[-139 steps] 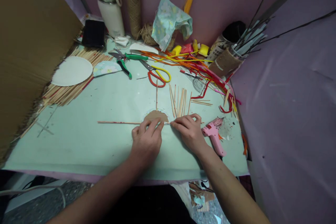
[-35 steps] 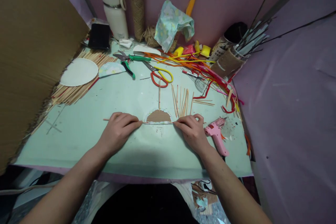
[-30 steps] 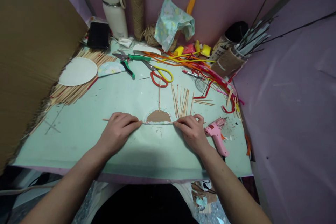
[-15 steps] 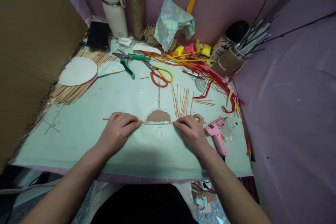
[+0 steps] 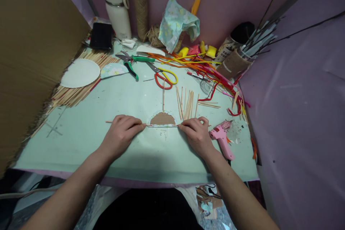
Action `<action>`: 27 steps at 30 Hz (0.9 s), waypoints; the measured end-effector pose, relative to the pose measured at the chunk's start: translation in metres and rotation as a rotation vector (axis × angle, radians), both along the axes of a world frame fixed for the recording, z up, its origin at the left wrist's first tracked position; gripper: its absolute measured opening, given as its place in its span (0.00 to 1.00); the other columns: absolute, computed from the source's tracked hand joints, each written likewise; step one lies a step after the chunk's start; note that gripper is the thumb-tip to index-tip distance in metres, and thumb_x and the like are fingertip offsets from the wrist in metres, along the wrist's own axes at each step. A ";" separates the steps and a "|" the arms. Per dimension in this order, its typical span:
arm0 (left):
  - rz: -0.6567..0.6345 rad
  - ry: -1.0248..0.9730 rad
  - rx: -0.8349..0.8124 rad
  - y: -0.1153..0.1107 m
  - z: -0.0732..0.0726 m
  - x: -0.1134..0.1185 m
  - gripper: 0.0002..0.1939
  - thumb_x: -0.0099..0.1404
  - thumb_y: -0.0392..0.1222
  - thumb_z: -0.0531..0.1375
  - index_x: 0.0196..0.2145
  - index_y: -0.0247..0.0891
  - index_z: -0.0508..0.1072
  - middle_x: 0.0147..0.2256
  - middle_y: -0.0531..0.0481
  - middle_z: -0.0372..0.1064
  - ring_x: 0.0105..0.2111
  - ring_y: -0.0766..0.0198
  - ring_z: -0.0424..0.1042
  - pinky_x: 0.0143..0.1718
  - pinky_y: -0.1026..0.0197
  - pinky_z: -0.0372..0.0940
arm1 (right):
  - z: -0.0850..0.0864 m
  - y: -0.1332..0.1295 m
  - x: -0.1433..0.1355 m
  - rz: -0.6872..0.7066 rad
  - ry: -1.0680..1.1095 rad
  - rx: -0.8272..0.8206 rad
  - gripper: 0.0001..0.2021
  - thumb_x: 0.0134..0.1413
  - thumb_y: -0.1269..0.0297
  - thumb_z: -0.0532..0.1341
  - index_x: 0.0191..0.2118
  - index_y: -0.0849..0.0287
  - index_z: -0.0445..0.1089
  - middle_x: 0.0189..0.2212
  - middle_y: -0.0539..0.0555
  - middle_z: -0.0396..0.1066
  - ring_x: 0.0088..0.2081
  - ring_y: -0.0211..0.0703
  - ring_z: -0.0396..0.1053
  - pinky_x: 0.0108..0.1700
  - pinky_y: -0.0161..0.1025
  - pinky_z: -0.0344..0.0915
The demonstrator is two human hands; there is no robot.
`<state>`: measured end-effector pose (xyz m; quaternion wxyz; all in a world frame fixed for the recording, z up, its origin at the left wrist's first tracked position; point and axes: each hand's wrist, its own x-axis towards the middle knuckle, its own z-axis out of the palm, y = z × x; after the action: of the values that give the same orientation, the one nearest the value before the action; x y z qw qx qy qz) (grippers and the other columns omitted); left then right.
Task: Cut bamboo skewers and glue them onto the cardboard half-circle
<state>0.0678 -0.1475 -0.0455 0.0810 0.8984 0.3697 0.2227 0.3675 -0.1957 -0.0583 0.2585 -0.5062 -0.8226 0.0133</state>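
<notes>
A half-round cardboard piece point(image 5: 162, 119) with a pale floral fabric edge lies on the table, its straight side toward me. A thin wooden stick stretches from its rounded top away from me. Along the straight edge, my left hand point(image 5: 122, 133) pinches a thin stick at the left corner; the stick's end point(image 5: 109, 122) sticks out beyond that hand. At the right corner my right hand point(image 5: 196, 133) is closed on a thin stick too, with a short end showing past the fingers. Loose short sticks point(image 5: 188, 105) lie just beyond my right hand.
A pink glue gun point(image 5: 223, 140) rests right of my right hand. Scissors point(image 5: 166, 79), green-handled pliers point(image 5: 129, 65) and pipe cleaners point(image 5: 188, 61) lie farther back. A white oval point(image 5: 80, 73) covers part of a stick pile at left; a bottle point(image 5: 117, 14) stands behind.
</notes>
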 end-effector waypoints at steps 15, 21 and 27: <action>-0.006 -0.027 0.001 0.000 0.000 0.000 0.14 0.72 0.39 0.50 0.41 0.42 0.76 0.37 0.49 0.75 0.38 0.59 0.69 0.41 0.53 0.56 | 0.001 0.000 -0.001 -0.002 0.009 0.005 0.10 0.64 0.75 0.55 0.41 0.56 0.72 0.35 0.51 0.75 0.36 0.38 0.68 0.46 0.46 0.48; -0.005 -0.016 0.014 0.000 -0.001 0.000 0.13 0.72 0.39 0.50 0.41 0.42 0.75 0.38 0.49 0.75 0.39 0.59 0.69 0.41 0.53 0.56 | 0.001 0.001 -0.002 -0.006 -0.001 0.012 0.10 0.64 0.75 0.55 0.40 0.57 0.72 0.34 0.51 0.75 0.36 0.38 0.68 0.46 0.46 0.48; -0.014 0.001 0.028 0.000 -0.001 -0.001 0.13 0.72 0.38 0.51 0.41 0.41 0.75 0.38 0.49 0.75 0.39 0.60 0.69 0.41 0.54 0.56 | -0.001 0.001 -0.001 -0.005 0.008 0.014 0.09 0.64 0.75 0.56 0.40 0.57 0.72 0.35 0.52 0.75 0.36 0.38 0.68 0.46 0.46 0.48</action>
<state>0.0673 -0.1478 -0.0467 0.0696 0.9021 0.3603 0.2269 0.3666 -0.1951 -0.0590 0.2656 -0.5063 -0.8204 0.0088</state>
